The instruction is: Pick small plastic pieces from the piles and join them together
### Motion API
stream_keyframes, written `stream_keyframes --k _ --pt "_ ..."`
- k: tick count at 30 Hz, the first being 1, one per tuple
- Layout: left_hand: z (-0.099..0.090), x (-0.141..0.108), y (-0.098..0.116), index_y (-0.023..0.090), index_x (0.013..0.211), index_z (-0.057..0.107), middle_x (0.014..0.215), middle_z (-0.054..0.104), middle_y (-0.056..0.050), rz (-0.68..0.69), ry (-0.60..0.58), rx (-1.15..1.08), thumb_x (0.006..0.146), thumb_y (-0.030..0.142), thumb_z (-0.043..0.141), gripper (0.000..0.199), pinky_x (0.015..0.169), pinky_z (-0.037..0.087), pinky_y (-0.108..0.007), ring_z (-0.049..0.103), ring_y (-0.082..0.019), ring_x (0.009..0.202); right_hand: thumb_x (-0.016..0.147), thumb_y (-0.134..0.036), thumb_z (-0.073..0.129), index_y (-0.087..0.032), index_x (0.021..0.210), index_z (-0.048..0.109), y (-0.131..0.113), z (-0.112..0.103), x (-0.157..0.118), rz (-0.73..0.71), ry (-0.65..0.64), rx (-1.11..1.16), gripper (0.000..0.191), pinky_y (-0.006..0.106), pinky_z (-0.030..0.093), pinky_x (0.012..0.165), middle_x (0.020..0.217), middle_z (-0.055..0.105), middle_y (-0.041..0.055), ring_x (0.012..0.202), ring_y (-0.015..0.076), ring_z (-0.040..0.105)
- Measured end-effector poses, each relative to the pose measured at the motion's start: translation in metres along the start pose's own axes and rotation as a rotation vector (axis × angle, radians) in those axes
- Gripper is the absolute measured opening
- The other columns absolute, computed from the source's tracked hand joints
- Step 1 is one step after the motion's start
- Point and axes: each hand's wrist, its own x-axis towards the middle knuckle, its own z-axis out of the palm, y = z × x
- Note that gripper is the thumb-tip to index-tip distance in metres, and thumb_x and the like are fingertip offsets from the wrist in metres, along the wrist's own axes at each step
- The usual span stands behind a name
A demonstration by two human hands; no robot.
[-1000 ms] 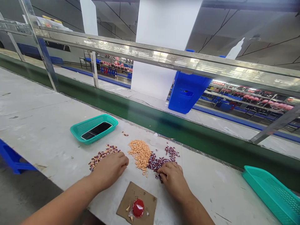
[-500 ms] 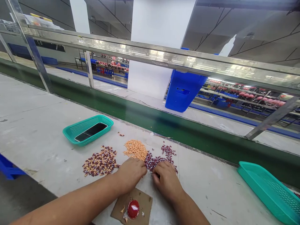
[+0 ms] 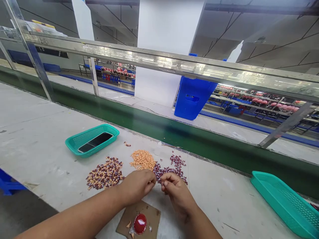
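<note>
The left hand (image 3: 136, 187) and right hand (image 3: 176, 196) are together, fingertips meeting at the edge of a scatter of maroon pieces (image 3: 169, 171) on the worktop (image 3: 50, 132); anything pinched is hidden. Orange pieces (image 3: 142, 160) sit apart, just beside, within easy reach

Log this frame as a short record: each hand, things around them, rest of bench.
left hand: fingers curled, next to the right hand, just below the orange pieces; any held piece is hidden
right hand: fingers pinched at the edge of the maroon pieces; any held piece is hidden
things: mixed maroon-and-cream pieces left of the hands; cardboard sheet below them, with a red domed piece
rest: teal perforated basket holding a black phone; second teal basket at right; blue crate beyond the rail
</note>
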Motion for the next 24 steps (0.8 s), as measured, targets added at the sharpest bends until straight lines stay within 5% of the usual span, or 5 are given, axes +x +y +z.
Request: stream_keyframes --k 12,18,24 --pt "0.009 -0.018 0.016 0.02 0.075 0.062 0.077 0.066 0.001 -0.243 0.203 -0.623 0.073 0.011 0.051 0.014 0.072 0.042 -0.025 0.058 -0.015 0.075 0.061 -0.032 0.08 -0.016 0.071 0.068 -0.003 0.018 -0.012 0.085 -0.11 0.355 0.022 0.024 0.037 0.063 0.057 0.063 -0.0011 0.058 0.0105 0.052" --pt "0.012 -0.024 0.016 0.018 0.074 0.058 0.069 0.066 0.002 -0.382 0.09 -1.218 0.073 0.027 0.061 0.009 0.066 0.043 -0.026 0.059 -0.014 0.066 0.062 -0.031 0.081 -0.015 0.073 0.068 -0.001 0.021 -0.015 0.069 -0.191 0.36 0.023 0.029 0.041 0.07 0.062 0.066 0.0009 0.063 0.0133 0.058" --pt "0.005 -0.035 0.015 0.016 0.07 0.058 0.063 0.066 0.002 -0.423 -0.004 -1.21 0.069 0.025 0.062 0.01 0.058 0.038 -0.024 0.056 -0.013 0.058 0.062 -0.04 0.079 -0.018 0.074 0.065 -0.005 0.026 -0.017 0.041 -0.311 0.268 0.029 0.032 0.044 0.07 0.064 0.066 0.0 0.063 0.0158 0.063"
